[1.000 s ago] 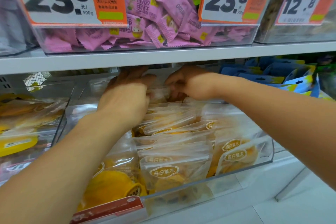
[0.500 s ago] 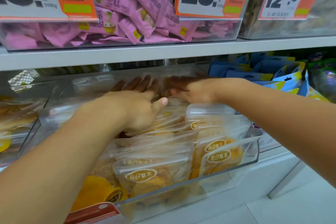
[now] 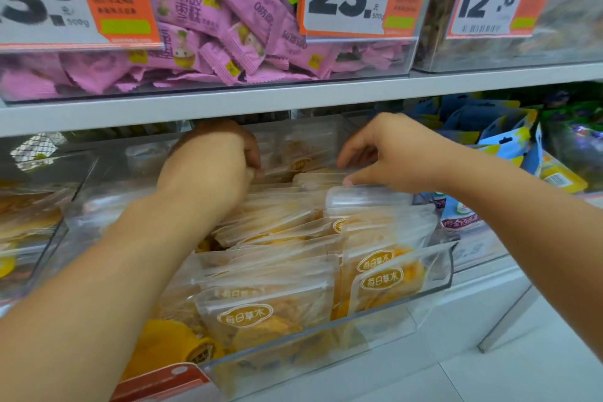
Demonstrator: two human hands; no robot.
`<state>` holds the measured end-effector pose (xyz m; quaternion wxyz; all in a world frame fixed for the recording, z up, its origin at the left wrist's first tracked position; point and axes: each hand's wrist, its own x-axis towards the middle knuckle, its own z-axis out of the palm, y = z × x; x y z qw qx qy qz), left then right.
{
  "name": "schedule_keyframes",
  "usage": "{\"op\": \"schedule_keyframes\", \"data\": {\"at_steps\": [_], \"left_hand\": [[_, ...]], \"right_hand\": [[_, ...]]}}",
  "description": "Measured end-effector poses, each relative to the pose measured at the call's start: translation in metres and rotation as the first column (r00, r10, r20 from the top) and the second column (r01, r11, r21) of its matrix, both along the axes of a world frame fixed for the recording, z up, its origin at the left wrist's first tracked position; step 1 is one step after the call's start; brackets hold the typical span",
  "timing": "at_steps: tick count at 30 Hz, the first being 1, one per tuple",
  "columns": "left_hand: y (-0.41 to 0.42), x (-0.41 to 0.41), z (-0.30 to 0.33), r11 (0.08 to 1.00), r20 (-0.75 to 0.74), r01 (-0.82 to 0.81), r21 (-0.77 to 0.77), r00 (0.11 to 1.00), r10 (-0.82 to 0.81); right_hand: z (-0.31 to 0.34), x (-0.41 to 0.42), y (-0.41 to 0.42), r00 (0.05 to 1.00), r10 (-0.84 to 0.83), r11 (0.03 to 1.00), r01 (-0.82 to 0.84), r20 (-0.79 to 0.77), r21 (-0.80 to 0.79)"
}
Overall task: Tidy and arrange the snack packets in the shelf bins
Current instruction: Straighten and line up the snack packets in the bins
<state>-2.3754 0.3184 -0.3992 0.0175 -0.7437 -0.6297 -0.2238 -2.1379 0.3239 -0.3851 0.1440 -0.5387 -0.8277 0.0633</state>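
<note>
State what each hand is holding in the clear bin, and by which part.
Left hand curls round a clear packet at the back, at its left edge. Right hand touches packet tops; its grip cannot be told.
</note>
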Motion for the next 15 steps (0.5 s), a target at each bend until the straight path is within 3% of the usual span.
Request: {"op": "schedule_keyframes", "data": {"at_steps": [6,10,15], "left_hand": [[0.012,0.014,-0.007,0.996,0.119,0.093,0.008,0.988,-0.093],[0.034,0.017,-0.013,0.996,0.184,-0.006,-0.085,0.983,0.022],[0.032,0.006,-0.025,0.997,0.138,-0.073,-0.005,0.988,0.073]], "right_hand": [[-0.01,-0.016,0.017,0.998,-0.029,0.996,0.023,0.065,0.092],[-0.012,-0.014,0.024,0.989,-0.048,0.983,0.022,0.139,0.184],[-0.01,-0.017,0.024,0.993,-0.042,0.998,0.038,0.111,0.04]]}}
